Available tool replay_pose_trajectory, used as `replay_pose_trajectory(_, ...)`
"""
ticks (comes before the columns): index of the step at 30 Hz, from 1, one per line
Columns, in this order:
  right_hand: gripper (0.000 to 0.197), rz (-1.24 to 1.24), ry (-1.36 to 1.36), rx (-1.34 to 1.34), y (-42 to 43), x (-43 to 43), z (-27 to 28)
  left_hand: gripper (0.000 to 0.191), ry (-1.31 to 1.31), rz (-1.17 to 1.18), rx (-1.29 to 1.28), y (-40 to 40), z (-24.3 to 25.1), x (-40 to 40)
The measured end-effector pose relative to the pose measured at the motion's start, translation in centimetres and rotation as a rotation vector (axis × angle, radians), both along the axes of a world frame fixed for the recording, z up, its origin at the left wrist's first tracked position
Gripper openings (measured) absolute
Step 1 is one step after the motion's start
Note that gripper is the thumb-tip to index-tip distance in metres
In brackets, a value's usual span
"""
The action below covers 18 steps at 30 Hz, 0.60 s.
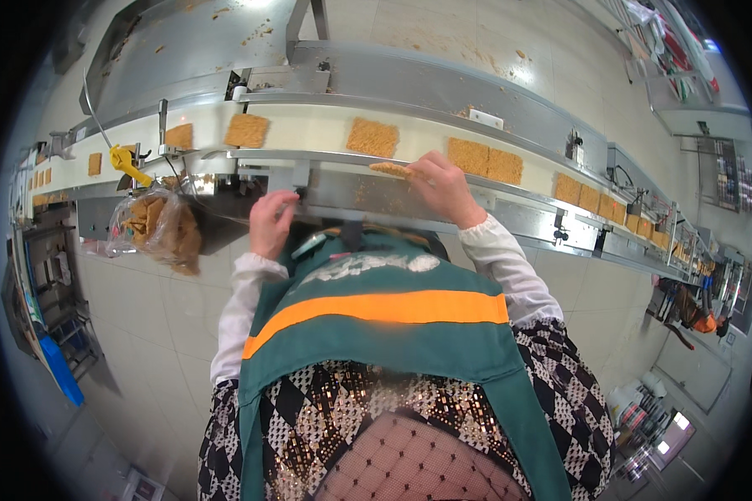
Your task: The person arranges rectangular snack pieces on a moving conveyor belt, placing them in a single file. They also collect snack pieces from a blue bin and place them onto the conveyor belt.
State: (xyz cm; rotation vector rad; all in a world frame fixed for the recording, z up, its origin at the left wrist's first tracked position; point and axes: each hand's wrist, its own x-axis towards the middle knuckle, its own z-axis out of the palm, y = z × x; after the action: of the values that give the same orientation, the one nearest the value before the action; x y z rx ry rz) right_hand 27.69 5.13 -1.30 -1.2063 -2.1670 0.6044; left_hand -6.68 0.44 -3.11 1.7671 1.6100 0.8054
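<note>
My right hand (442,188) pinches a flat, crumbly golden-brown slab (390,169) between thumb and fingers, seen nearly edge-on over the near rail of a conveyor. My left hand (271,222) holds nothing; its fingers are bent and apart, close to the conveyor's near side. On the pale belt (313,134) lie more of these square slabs. A single slab (372,137) sits just beyond the held one, and another slab (246,131) is farther left. Two slabs (485,161) touch each other beyond my right hand.
A clear plastic bag (156,228) of brown pieces hangs at the left below the belt. Near it, a yellow-wrapped fitting (128,164) projects beside the belt. Metal rails (301,154) edge the belt. A co-worker (695,307) is far right. Crumbs dot a steel tray (207,37).
</note>
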Motion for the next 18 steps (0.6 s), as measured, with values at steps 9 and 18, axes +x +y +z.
replay_pose_trajectory(9, 0.029, -0.237, 0.604, -0.824, 0.7, -0.3, 2.3, 0.047, -0.878, -0.056, -0.634, 4.5, 4.9, 10.3)
replay_pose_trajectory(18, 0.026, -0.239, 0.246, -0.396, 3.3, 3.0, -1.1, 0.045, -0.728, 0.076, -0.665, 4.2, 1.6, 12.3)
